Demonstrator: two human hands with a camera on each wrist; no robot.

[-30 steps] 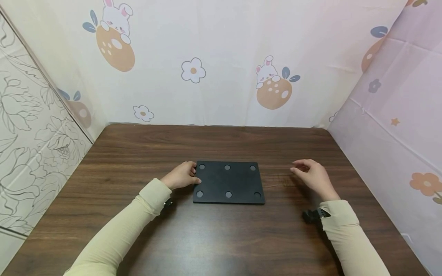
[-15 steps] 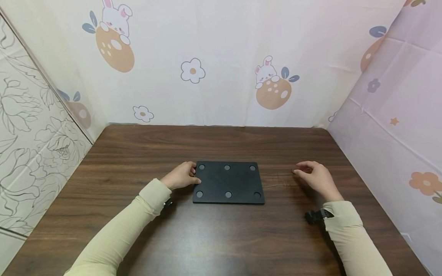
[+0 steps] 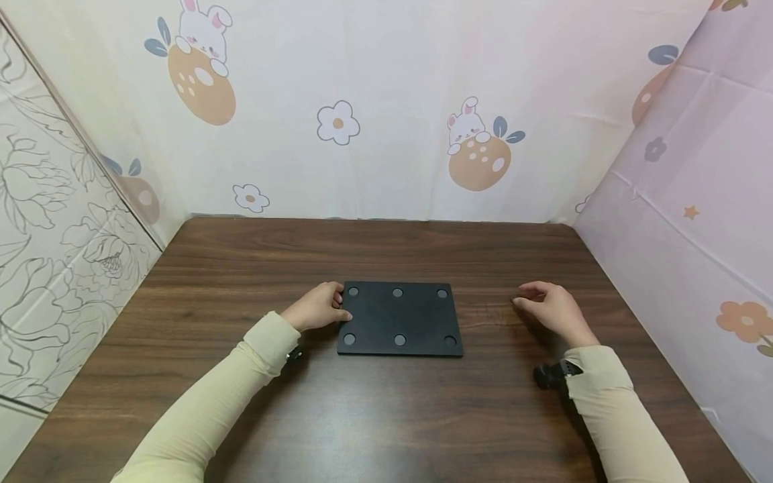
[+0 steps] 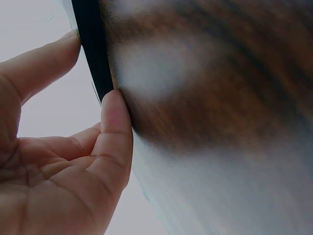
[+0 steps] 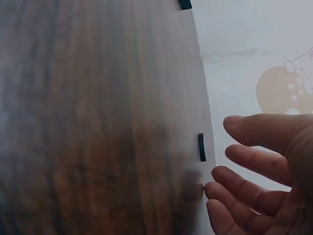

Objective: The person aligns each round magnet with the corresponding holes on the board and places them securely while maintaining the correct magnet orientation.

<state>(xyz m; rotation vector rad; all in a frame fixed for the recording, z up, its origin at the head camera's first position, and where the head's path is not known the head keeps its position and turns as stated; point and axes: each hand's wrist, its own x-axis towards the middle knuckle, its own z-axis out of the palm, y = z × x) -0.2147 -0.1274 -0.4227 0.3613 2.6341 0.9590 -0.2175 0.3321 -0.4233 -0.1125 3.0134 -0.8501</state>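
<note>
A flat black board (image 3: 401, 315) lies on the wooden table, with several round spots along its two long sides; the one at the lower right looks darker than the others. My left hand (image 3: 315, 308) grips its left edge, thumb on top and the index finger at the side; in the left wrist view thumb and finger stand either side of the board's dark edge (image 4: 93, 49). Right of the board, my right hand (image 3: 555, 312) is held low with fingers parted and loosely bent. Just past its fingertips lies a small thin dark piece (image 5: 202, 147), apart from them.
The dark wooden table (image 3: 362, 416) reaches back to a wall sheet (image 3: 398, 168) printed with rabbits and flowers. More printed sheets stand at both sides. Each wrist wears a black strapped device; the right one (image 3: 548, 376) hangs low over the table.
My right hand has shifted slightly to the right, its fingers parting, and a small dark piece has come into sight at its fingertips. The left hand and the board have stayed put.
</note>
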